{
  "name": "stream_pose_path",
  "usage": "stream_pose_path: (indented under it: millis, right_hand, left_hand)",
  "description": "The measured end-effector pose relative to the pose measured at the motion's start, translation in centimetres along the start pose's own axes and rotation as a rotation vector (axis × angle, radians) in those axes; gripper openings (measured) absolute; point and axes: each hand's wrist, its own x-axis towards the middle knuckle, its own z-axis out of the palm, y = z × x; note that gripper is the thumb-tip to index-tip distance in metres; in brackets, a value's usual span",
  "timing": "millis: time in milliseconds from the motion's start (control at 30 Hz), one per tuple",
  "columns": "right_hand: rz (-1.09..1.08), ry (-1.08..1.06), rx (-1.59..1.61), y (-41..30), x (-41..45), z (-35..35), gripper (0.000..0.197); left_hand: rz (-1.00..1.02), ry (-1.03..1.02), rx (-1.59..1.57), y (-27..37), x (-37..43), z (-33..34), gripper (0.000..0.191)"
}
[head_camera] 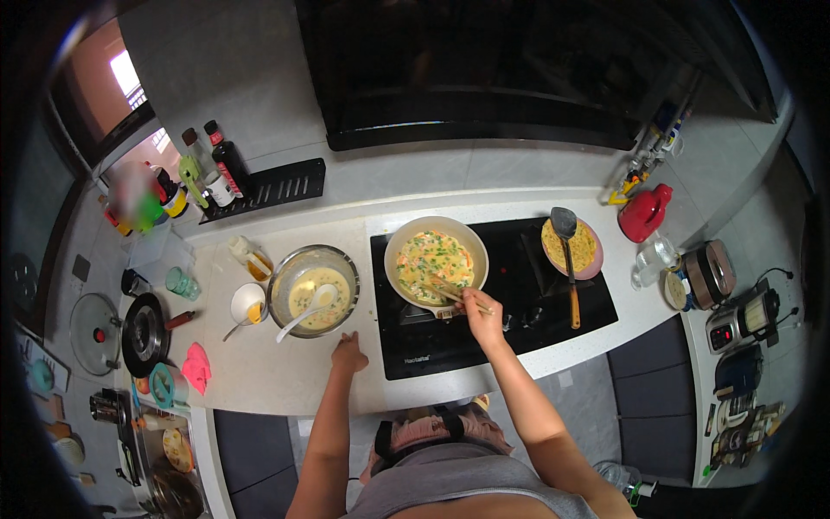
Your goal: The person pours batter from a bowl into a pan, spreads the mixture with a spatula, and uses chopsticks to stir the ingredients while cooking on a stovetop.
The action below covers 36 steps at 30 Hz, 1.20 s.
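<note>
My right hand point(482, 314) grips a pair of wooden chopsticks point(447, 290), their tips on a vegetable pancake point(431, 263) in a light frying pan point(480, 241) on the black cooktop point(441, 350). My left hand point(349, 352) rests on the light countertop with nothing seen in it, just below a steel bowl point(353, 272) of batter. A white ladle point(308, 314) lies in that bowl. Further right on the cooktop, a pink plate point(593, 275) holds a cooked pancake point(585, 243), and a dark spatula with a wooden handle point(574, 298) lies across it.
Left of the batter stand a white bowl point(246, 300), an oil bottle point(251, 258) and a green glass point(181, 284). A pink cloth point(196, 368) lies near the counter's left edge. A red jug point(645, 213) stands beyond the plate. A range hood point(480, 123) overhangs the back.
</note>
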Motion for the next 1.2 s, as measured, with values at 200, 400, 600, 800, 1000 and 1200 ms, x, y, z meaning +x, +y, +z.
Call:
stream_pose_path:
  millis: [200, 400, 600, 800, 1000, 1200]
  right_hand:
    - [-0.006, 0.136, -0.122, 0.8, 0.4, -1.5, 0.025]
    - [-0.009, 0.219, -0.116, 2.0, 0.3, -2.5, 0.026]
    - [0.021, 0.216, -0.053, 0.0, 0.3, -2.0, 0.026]
    - [0.074, 0.22, -0.057, -0.8, 0.1, -2.2, 0.025]
    - [0.04, 0.255, -0.088, 0.1, -0.2, -3.0, 0.026]
    - [0.048, 0.24, -0.1, 0.6, -0.6, -3.2, 0.025]
  left_hand:
    - [0.028, 0.031, -0.013, -0.4, 0.4, 0.6, 0.072]
    - [0.038, 0.028, 0.004, 0.1, 0.0, 0.2, 0.071]
    - [0.045, 0.055, -0.011, -0.8, 0.3, 0.9, 0.07]
    - [0.022, 0.024, -0.024, 0.0, 0.0, 0.3, 0.072]
    - [0.039, 0.056, 0.01, -0.3, 0.1, 0.7, 0.073]
    - [0.043, 0.048, 0.02, 0.0, -0.1, 0.5, 0.072]
